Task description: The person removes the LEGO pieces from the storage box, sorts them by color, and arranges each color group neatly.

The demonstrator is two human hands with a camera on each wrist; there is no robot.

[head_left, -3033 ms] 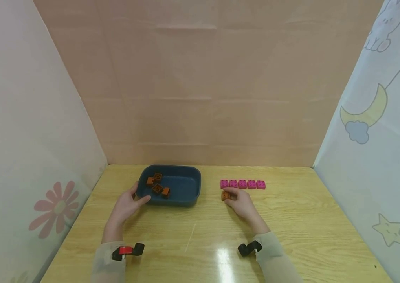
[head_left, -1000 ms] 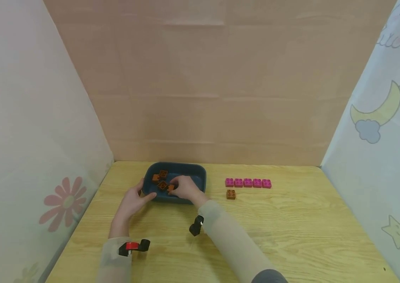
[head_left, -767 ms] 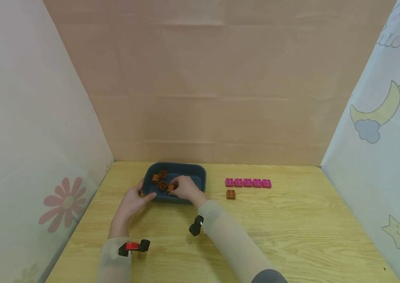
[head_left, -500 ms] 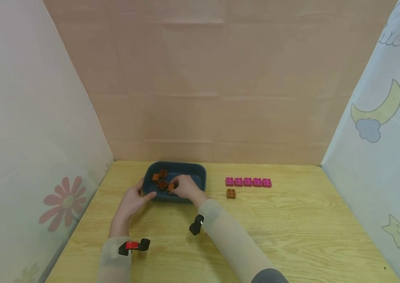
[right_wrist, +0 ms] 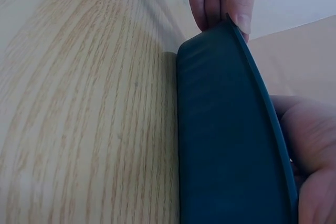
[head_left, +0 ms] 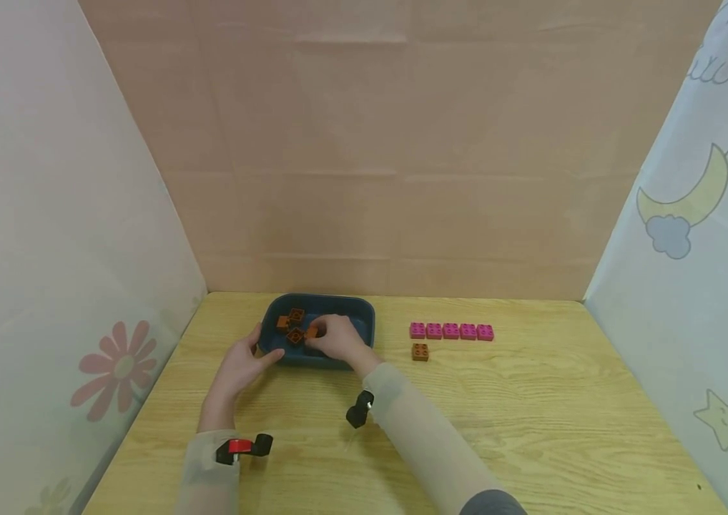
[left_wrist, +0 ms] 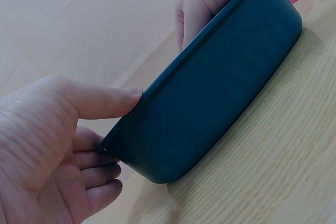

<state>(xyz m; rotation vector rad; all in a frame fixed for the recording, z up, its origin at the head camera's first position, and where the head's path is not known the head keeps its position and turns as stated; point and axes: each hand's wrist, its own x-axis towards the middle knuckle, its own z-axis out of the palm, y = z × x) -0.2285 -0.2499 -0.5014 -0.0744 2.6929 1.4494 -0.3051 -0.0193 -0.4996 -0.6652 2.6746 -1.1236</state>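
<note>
The left hand (head_left: 244, 366) grips the left end of a dark-blue, round-cornered tray (head_left: 319, 362). Inside it, the right hand (head_left: 340, 339) pinches 1 small orange-brown block (head_left: 312, 332) near 3 other orange-brown blocks (head_left: 295, 336). On the wood-grained table (head_left: 551, 400), 1 brown studded brick (head_left: 420, 352) sits near 5 magenta studded bricks (head_left: 450, 331).

Smooth matt plastic tray (left_wrist: 215, 77), hard plastic bricks (head_left: 420, 352), wood-grained table (head_left: 563, 400), creased paper-like backdrop (head_left: 338, 143)

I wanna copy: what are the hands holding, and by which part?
The left hand holds the blue tray by its left end; the right hand pinches an orange block, but where is hidden.
</note>
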